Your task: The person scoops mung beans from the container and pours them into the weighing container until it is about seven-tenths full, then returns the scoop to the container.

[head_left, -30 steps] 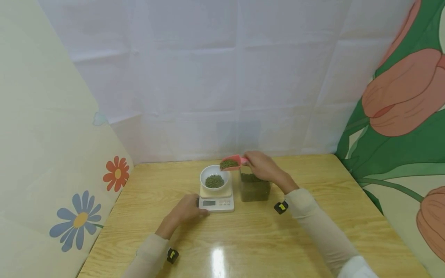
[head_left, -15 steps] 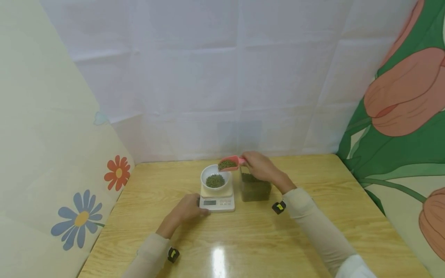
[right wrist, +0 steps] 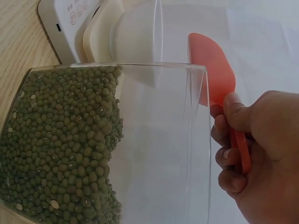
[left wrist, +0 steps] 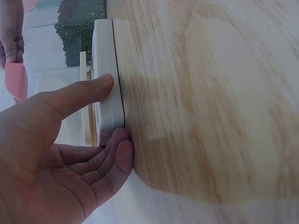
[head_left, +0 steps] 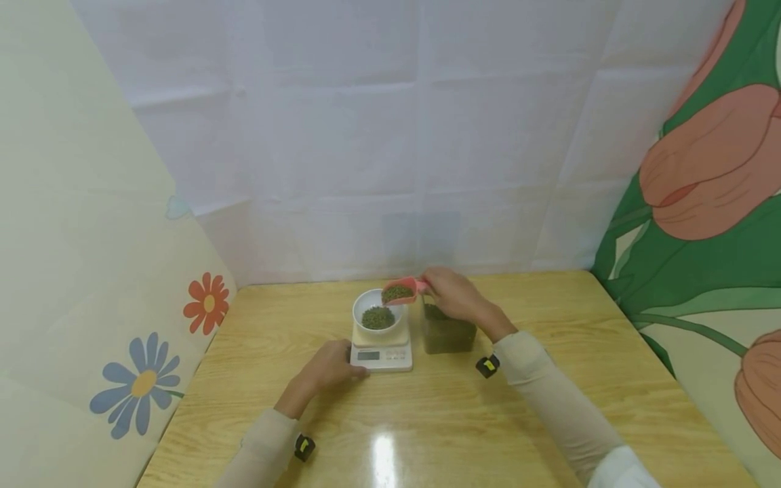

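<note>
My right hand (head_left: 453, 293) grips the handle of a pink scoop (right wrist: 212, 70) full of green mung beans (head_left: 397, 293). The scoop's lip overlaps the right rim of a white bowl (head_left: 360, 301) in the head view, tipped slightly down toward it. More mung beans (head_left: 378, 317) lie in the bowl, which stands on a white kitchen scale (head_left: 399, 362). At the scale's front left corner, my left hand (head_left: 329, 366) holds it, thumb along the front face (left wrist: 106, 88) and fingers bent against the side. Text on the scale's display is too small to read.
Right of the scale stands a clear container (right wrist: 161, 140), partly filled with mung beans (right wrist: 60, 144), below my right hand. The wooden table (head_left: 439, 427) meets a white sheet (head_left: 317, 169) at its back edge. Flower-patterned walls (head_left: 702, 291) flank both sides.
My right hand has shifted slightly left, and the scoop's lip has dipped lower over the bowl. My left hand stays at the kitchen scale.
</note>
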`<state>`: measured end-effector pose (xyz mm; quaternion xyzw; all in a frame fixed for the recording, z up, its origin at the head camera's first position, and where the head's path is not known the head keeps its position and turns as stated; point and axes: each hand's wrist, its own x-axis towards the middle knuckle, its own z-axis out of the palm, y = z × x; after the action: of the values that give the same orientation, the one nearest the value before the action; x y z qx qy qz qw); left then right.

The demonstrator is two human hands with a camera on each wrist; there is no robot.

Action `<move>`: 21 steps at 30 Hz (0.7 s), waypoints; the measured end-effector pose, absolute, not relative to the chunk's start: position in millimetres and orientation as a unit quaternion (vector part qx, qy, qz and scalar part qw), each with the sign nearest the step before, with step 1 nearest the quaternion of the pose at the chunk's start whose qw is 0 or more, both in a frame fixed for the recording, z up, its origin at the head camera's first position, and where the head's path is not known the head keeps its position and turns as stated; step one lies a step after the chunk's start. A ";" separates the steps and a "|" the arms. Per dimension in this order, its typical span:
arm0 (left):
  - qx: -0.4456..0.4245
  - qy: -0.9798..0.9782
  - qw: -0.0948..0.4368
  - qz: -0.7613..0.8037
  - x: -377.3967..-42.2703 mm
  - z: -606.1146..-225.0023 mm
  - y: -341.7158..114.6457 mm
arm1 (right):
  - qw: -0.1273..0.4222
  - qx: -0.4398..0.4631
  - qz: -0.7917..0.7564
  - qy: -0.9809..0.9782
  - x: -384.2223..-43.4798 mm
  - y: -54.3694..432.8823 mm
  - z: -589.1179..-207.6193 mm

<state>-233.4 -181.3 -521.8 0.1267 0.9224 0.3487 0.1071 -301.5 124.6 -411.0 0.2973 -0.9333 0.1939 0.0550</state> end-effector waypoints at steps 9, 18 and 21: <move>0.130 0.924 0.105 0.343 -233.2 -520.6 -180.6 | 0.057 0.299 0.195 -0.932 -300.2 123.1 -412.4; 0.127 0.923 0.106 0.346 -231.7 -518.5 -180.0 | 0.057 0.301 0.190 -0.933 -301.0 122.5 -414.0; 0.127 0.922 0.108 0.349 -231.0 -518.4 -180.1 | 0.055 0.301 0.188 -0.933 -300.7 122.6 -413.5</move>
<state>-231.0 -180.1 -518.4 0.1274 0.9222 0.3488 0.1076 -300.7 122.6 -413.5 0.3012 -0.9332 0.1881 0.0550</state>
